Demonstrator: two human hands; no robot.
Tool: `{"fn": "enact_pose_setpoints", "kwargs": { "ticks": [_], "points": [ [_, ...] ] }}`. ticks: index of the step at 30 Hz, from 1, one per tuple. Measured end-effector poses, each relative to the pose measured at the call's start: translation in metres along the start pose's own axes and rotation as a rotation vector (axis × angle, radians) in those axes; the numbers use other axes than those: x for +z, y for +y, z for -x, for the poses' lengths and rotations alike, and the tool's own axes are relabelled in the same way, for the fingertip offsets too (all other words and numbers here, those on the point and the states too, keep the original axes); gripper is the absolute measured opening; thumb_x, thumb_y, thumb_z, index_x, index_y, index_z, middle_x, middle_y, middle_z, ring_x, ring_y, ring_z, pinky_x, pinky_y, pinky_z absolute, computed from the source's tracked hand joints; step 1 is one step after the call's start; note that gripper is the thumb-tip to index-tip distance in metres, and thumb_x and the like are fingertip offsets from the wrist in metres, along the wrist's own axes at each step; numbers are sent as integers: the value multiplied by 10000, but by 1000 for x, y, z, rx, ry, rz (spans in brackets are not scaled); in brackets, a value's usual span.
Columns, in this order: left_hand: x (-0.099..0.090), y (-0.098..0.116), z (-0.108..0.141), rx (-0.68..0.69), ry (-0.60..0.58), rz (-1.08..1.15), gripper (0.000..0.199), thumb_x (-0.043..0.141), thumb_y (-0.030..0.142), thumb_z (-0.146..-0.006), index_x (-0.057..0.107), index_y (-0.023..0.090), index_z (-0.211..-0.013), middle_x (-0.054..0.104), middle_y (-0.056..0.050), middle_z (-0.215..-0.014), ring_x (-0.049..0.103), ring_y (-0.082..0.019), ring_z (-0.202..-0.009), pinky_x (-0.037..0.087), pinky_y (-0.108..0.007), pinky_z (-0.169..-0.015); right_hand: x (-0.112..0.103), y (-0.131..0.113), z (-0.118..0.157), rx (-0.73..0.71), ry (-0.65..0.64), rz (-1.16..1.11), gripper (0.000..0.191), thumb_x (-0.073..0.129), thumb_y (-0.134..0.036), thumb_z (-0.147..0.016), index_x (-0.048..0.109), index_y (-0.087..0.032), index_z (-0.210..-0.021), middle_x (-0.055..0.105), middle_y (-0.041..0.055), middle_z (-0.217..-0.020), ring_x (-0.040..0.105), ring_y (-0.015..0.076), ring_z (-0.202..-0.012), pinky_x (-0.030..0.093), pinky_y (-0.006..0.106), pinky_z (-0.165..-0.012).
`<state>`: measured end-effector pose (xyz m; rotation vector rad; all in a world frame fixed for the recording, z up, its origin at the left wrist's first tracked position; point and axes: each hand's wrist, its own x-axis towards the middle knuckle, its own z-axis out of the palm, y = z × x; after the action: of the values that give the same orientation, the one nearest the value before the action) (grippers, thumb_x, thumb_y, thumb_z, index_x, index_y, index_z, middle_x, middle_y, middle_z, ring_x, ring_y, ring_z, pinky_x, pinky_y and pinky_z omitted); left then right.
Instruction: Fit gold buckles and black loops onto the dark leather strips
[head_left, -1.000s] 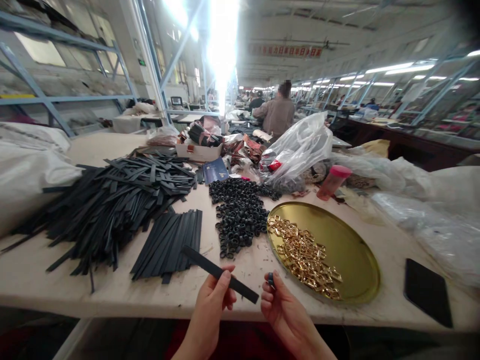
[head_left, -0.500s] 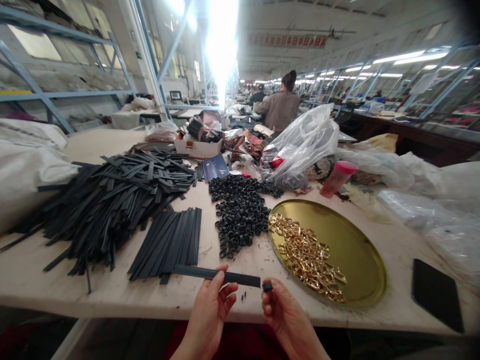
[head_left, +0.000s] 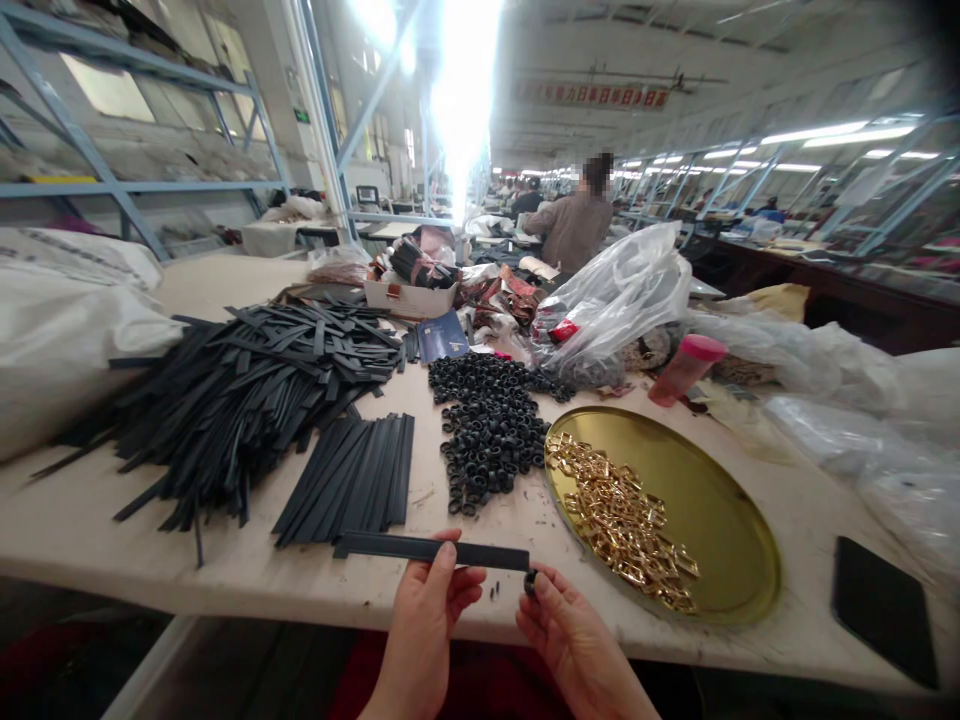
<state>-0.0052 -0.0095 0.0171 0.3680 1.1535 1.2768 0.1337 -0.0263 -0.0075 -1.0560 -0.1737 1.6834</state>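
A flat black strip [head_left: 480,555] lies across my left hand [head_left: 431,610], pinched between thumb and fingers near its middle. My right hand [head_left: 566,620] pinches a small black loop [head_left: 531,582] right at the strip's right end; whether the two touch is hard to tell. Beyond my hands is a heap of black loops [head_left: 495,430]. To its left lie a neat row of black strips [head_left: 349,480] and a large loose pile of strips [head_left: 255,400]. Gold buckles [head_left: 622,520] cover part of a round gold tray [head_left: 720,540] on the right.
A black flat device [head_left: 885,610] rests at the table's right edge. Behind the tray stands a tilted pink-lidded jar [head_left: 686,370]. Clear plastic bags [head_left: 622,290], a white box [head_left: 412,298] and a blue booklet [head_left: 442,337] lie farther back. A person [head_left: 574,225] sits beyond the table.
My right hand has brought the loop closer to the strip's right end and turned it. The whole view has shifted slightly, so the table's contents appear farther right.
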Motion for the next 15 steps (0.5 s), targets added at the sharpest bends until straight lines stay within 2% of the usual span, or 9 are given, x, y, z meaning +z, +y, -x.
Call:
{"fn": "enact_pose_setpoints", "kwargs": {
  "ticks": [7, 11, 15],
  "points": [
    [0, -1, 6, 72, -32, -173, 428, 643, 390, -674, 536, 115, -984, 670, -39, -688, 637, -149, -610, 495, -227, -575, -2, 2, 1, -89, -20, 60, 287, 760, -300, -612, 544, -175, -756, 608, -57, -629, 585, 69, -582, 488, 187, -581],
    [1, 0, 9, 109, -70, -307, 294, 652, 343, -644, 559, 151, -847, 635, 13, -594, 619, -145, -575, 473, -224, -564, -8, 4, -5, -138, -25, 181, 280, 735, -338, -634, 545, -174, -757, 597, -61, -603, 548, 67, -526, 461, 188, -537],
    [4, -3, 10, 132, -229, -470, 122, 617, 265, -663, 554, 173, -713, 622, 19, -581, 595, -134, -566, 445, -206, -539, -10, 9, -10, -186, -108, 313, 277, 718, -373, -638, 584, -155, -744, 613, -31, -571, 494, 70, -456, 401, 189, -457]
  ]
}}
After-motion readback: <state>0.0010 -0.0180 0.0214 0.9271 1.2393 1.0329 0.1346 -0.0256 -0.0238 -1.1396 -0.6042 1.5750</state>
